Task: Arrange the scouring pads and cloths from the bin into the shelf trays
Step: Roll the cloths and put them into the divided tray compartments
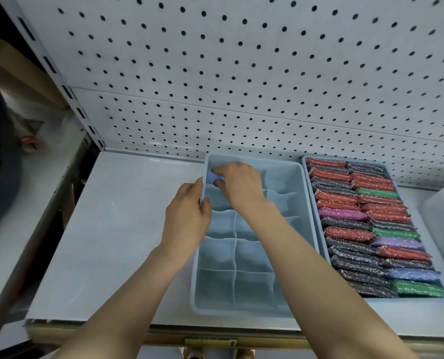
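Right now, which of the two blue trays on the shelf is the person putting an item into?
The left tray, the divided one: the right hand presses a blue cloth into its far-left compartment. The right tray is already full.

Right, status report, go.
Right hand pressing blue cloth into divided tray's far-left compartment. Left hand gripping tray's left rim. Nothing blocking.

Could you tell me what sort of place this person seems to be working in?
Probably a shop aisle or stockroom. A white pegboard back panel rises behind a white shelf, and a tray holds rows of packaged scouring pads, like goods set out for sale.
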The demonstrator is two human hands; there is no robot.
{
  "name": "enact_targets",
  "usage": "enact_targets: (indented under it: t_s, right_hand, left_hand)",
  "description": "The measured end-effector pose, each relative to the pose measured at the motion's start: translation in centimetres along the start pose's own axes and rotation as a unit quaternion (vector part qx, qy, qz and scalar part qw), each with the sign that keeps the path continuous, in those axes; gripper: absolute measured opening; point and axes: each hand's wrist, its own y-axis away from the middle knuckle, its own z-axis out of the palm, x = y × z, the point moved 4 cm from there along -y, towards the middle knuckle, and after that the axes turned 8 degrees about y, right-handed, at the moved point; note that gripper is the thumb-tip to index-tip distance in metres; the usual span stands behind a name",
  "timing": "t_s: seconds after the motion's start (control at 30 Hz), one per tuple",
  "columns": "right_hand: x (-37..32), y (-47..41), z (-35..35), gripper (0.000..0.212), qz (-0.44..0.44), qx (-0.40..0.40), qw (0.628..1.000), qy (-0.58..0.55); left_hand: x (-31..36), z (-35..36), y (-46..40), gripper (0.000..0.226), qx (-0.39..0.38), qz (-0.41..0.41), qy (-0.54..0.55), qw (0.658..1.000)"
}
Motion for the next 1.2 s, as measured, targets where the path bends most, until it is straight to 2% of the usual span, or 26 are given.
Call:
enact_targets:
  t_s: [0.07, 0.2, 0.33, 0.4, 0.47, 0.6, 0.7, 0.8, 0.9, 0.97, 1.03, 1.1, 1.17, 1.2]
  right_hand:
    - [0.2, -0.2, 0.0, 0.01, -0.009, -0.013, 1.0, 0.001]
    - [0.8, 0.6, -0.4, 0.015, -0.063, -0.002, 0.997, -0.04]
    - [4.5, 5.3, -2.0, 0.027, -0.066, 0.096, 0.982, -0.147]
    - [7.7, 8.8, -3.2, 0.03, -0.036, 0.149, 0.975, -0.163]
    - [11.5, 12.9, -4.3, 0.029, 0.004, 0.191, 0.967, -0.168]
    - [20.3, 21.8, -5.7, 0.028, 0.133, 0.228, 0.953, -0.15]
    - [27.7, 28.0, -6.5, 0.028, 0.22, 0.278, 0.924, -0.143]
    - [35.3, 32.7, -6.3, 0.037, 0.32, 0.259, 0.906, -0.093]
    - [42.4, 34.8, -5.8, 0.048, 0.377, 0.215, 0.897, -0.089]
    - [46.7, 34.3, -5.0, 0.055, 0.382, 0.135, 0.91, -0.087]
    - [49.9, 32.9, -3.8, 0.057, 0.345, 0.044, 0.936, -0.05]
    - [52.1, 31.0, -2.9, 0.043, 0.279, 0.023, 0.959, -0.044]
    - [54.0, 29.3, -2.2, 0.007, 0.223, 0.043, 0.973, -0.041]
    - [54.6, 28.8, -2.5, 0.01, 0.202, 0.062, 0.976, -0.051]
  left_hand:
    - [0.2, 0.1, 0.1, 0.034, -0.002, 0.003, -0.006, 1.0]
    - [0.3, 0.0, 0.1, 0.029, -0.019, -0.001, -0.029, 0.999]
    - [1.3, -0.7, 0.1, 0.049, -0.02, 0.023, -0.055, 0.998]
    - [2.9, -1.1, 0.5, 0.055, 0.002, 0.06, -0.062, 0.996]
    - [5.1, -0.6, 0.9, 0.051, 0.004, 0.104, -0.051, 0.993]
    - [11.3, 3.1, 2.1, 0.043, -0.056, 0.162, -0.031, 0.985]
    - [16.6, 7.2, 3.3, 0.04, -0.108, 0.203, -0.025, 0.973]
    - [22.2, 11.8, 4.7, 0.041, -0.157, 0.255, -0.019, 0.954]
    - [27.8, 17.2, 5.7, 0.042, -0.196, 0.32, -0.027, 0.926]
    - [31.4, 21.1, 5.8, 0.042, -0.215, 0.34, -0.03, 0.915]
    - [34.6, 25.1, 5.7, 0.043, -0.232, 0.348, -0.04, 0.908]
    - [37.1, 29.0, 5.2, 0.043, -0.24, 0.353, -0.06, 0.902]
    - [39.0, 32.4, 4.4, 0.044, -0.247, 0.344, -0.088, 0.902]
    - [39.6, 33.8, 4.0, 0.045, -0.252, 0.337, -0.103, 0.901]
